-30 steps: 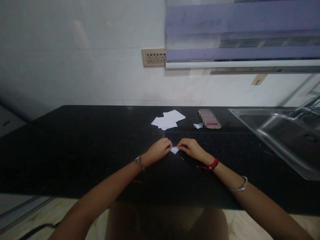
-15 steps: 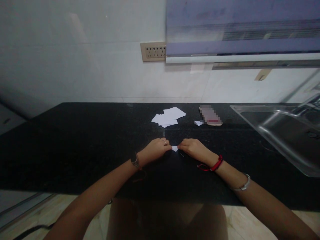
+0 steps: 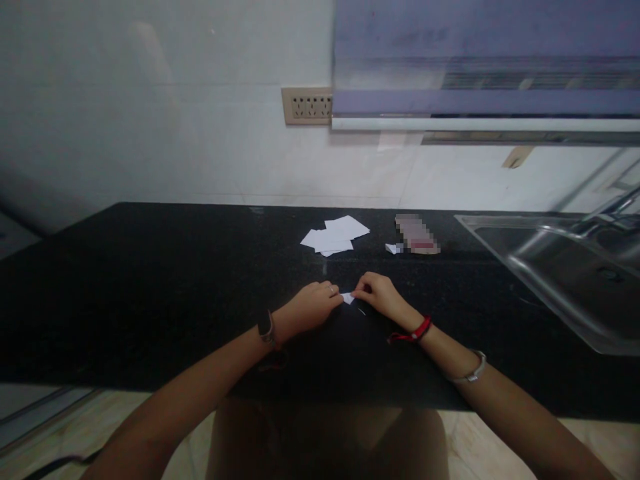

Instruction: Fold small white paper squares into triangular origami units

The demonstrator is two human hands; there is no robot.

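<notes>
Holding a small folded paper (image 3: 347, 299) between your two hands.
Your left hand (image 3: 311, 308) grips its left edge and your right hand (image 3: 381, 293) pinches its right corner, finger and thumb drawn narrow, over the black countertop (image 3: 150, 300). Beyond them lie overlapping white sheets (image 3: 335, 237); to the right, a flat pinkish object (image 3: 419, 233) (its surface is pixelated) has a little white scrap (image 3: 393, 249) just beside it. Farther right sits the metal sink (image 3: 545, 273); a socket panel (image 3: 310, 107) is on the wall (image 3: 240, 147) behind.
</notes>
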